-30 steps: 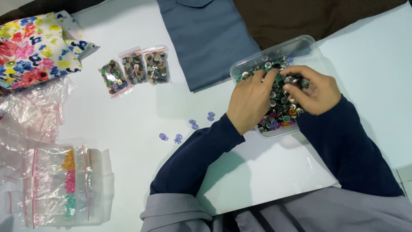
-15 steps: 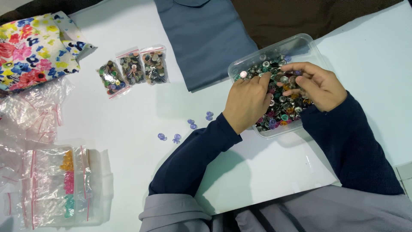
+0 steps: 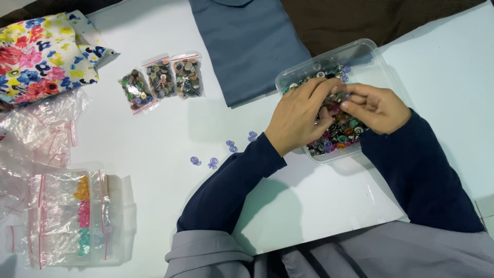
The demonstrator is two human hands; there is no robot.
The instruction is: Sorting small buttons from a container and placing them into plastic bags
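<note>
My hands lifted from digging flat in button pile, fingertips now met above it: sorting gone to picking. Left hand (image 3: 298,116) curled, pinching; right hand (image 3: 373,105) pinched small button, too tiny to confirm. Clear tub of buttons (image 3: 383,69) sat on tabletop (image 3: 170,128) under both. Counted: three button bags (image 3: 162,80), five loose purple buttons (image 3: 229,146), two folded cloths (image 3: 247,41).

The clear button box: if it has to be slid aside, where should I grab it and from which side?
Grip the clear box by its far rim, coming from the far right corner. That raised edge is bare there, while the left hand and right hand cover the near half over the buttons.
</note>
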